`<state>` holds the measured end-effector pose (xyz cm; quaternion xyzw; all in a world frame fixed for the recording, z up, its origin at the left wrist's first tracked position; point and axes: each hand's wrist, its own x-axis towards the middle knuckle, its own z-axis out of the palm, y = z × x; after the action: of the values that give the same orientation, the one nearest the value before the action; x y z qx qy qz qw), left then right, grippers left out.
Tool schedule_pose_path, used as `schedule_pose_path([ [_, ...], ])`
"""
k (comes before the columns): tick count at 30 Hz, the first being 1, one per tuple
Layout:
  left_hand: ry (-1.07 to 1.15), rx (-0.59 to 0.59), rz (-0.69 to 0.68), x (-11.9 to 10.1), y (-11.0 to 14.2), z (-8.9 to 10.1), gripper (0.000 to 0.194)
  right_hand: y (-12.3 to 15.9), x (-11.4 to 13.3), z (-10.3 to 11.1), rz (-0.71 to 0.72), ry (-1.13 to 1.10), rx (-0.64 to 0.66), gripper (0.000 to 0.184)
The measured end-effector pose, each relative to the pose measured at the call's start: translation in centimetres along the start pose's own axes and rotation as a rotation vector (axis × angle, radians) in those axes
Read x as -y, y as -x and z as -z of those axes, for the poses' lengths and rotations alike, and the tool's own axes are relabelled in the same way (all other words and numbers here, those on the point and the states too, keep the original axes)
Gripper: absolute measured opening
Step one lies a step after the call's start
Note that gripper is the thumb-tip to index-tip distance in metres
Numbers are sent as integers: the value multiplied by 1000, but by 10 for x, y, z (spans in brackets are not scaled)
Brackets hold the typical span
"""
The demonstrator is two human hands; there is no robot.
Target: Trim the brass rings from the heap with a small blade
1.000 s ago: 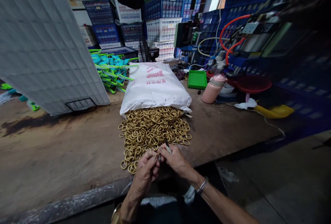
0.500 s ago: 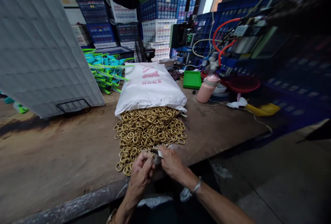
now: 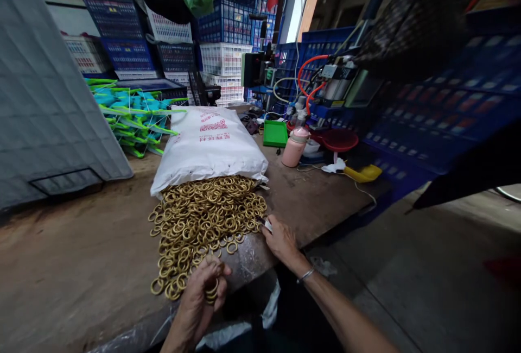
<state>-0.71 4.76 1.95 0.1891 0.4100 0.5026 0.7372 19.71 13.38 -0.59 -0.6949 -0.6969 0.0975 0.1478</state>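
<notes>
A heap of brass-coloured rings [image 3: 203, 217] spills from the mouth of a white printed sack [image 3: 211, 146] onto the table. My left hand [image 3: 199, 288] is closed at the near edge of the heap, with a few rings showing among its curled fingers. At the heap's right side my right hand [image 3: 280, 239] grips a small tool [image 3: 267, 225] with a whitish part and a dark tip; its exact kind is unclear. The dark tip lies close to the rings at the heap's edge.
Left of the sack lie green and teal plastic pieces [image 3: 134, 114] beside a large grey panel [image 3: 52, 98]. To the right stand a green tray [image 3: 275, 133], a pink bottle [image 3: 294, 149] and a machine with orange hoses [image 3: 336, 81]. Stacked crates [image 3: 226, 60] fill the back.
My hands have moved apart: the right one outward with the tool to the heap's right edge, the left one down toward me with rings in it. The view has turned right.
</notes>
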Motion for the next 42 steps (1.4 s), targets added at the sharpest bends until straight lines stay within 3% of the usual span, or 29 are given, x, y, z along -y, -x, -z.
schedule_pose_path([
  [8, 135, -70, 78, 12, 1, 2, 26, 2, 6, -4, 8, -58, 13, 10],
  [13, -52, -88, -49, 16, -5, -4, 31, 25, 36, -4, 282, -417, 158, 18],
  [17, -220, -122, -162, 16, -6, -3, 33, 43, 66, 1, 385, -618, 260, 16],
  [20, -340, -168, -210, 15, -4, 1, 33, 46, 77, 3, 342, -731, 316, 4],
  [25, -519, -210, -423, 11, 0, 2, 25, 42, 80, -4, 213, -883, 441, 22],
  [31, -343, -136, -122, 10, 5, 2, 37, 42, 82, -7, 211, -855, 402, 14],
  [36, -241, -93, -88, 14, 6, 4, 34, 43, 78, -7, 185, -928, 461, 18],
  [39, -199, -94, -77, 15, 6, 3, 34, 44, 73, -9, 169, -791, 404, 20],
  [42, -179, -88, -100, 14, 7, 2, 33, 47, 69, -10, 275, -645, 350, 18],
])
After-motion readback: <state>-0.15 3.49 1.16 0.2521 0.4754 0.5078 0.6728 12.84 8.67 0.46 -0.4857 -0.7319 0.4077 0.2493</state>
